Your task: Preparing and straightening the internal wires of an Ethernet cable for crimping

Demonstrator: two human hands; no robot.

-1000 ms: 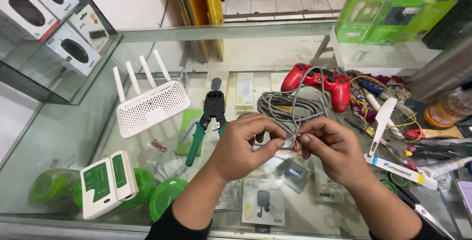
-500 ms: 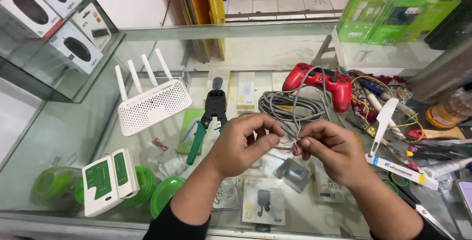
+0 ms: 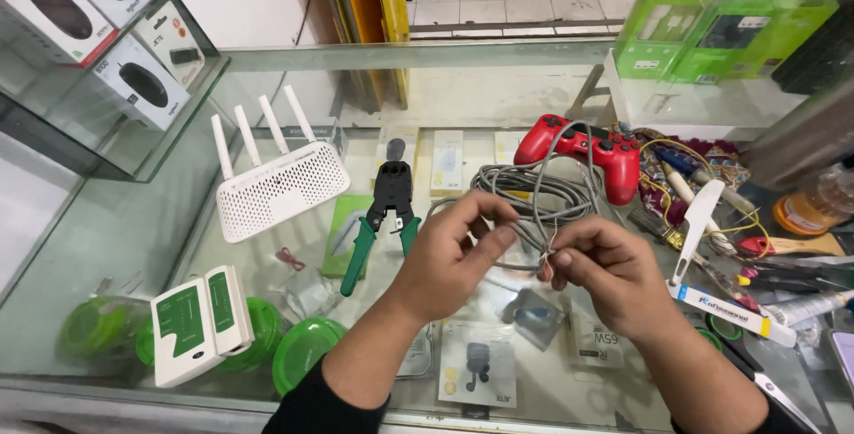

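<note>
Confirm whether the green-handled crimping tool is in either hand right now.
No. The crimping tool lies on the glass counter, apart from both hands, while the left hand and right hand pinch the grey cable.

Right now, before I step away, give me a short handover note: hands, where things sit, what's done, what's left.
Left hand pinches the grey cable near its end; right hand grips the cable tip between thumb and fingers. Both hover over the glass counter.
The rest of the cable lies coiled behind the hands, beside the red game controller.
Green-handled crimping tool lies untouched to the left; white-and-green cable tester sits at the near left.
Done: cable end in hand. Left: no plug visible on it; crimper and tester not yet picked up.
</note>
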